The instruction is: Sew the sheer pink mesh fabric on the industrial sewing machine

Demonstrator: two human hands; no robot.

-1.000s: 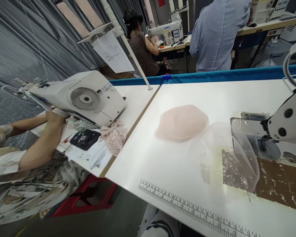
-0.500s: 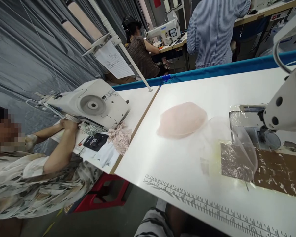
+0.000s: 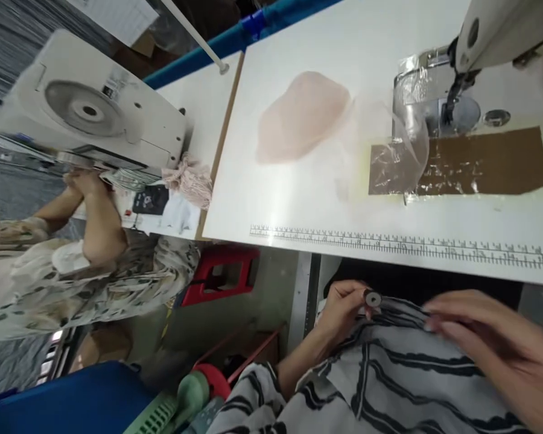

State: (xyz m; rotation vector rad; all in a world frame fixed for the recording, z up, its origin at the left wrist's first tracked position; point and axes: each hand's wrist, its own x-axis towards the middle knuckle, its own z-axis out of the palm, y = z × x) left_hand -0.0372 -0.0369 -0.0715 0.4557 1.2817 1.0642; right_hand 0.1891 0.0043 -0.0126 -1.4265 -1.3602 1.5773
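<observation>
My left hand point(image 3: 344, 304) is closed in a pinch on a small round dark button point(image 3: 372, 298) at the edge of my striped garment point(image 3: 389, 374), below the table's front edge. My right hand point(image 3: 489, 343) lies over the same striped cloth to the right, fingers extended and together, slightly blurred. On the white table point(image 3: 298, 205) above lie a pale pink moulded fabric cup point(image 3: 301, 114) and a clear plastic sheet point(image 3: 398, 150) beside the sewing machine's needle point(image 3: 452, 96).
A printed ruler point(image 3: 402, 244) runs along the table's front edge. Brown tape point(image 3: 484, 160) covers the machine bed. To the left a co-worker's arm point(image 3: 95, 223) works at another sewing machine point(image 3: 85, 114), with lace point(image 3: 187, 181) beside it. A red stool point(image 3: 219, 274) and blue bin point(image 3: 67, 398) stand below.
The view has tipped down sharply toward my lap. Both my hands have come into view on the striped garment, the left pinching a button. The people at the back are out of frame.
</observation>
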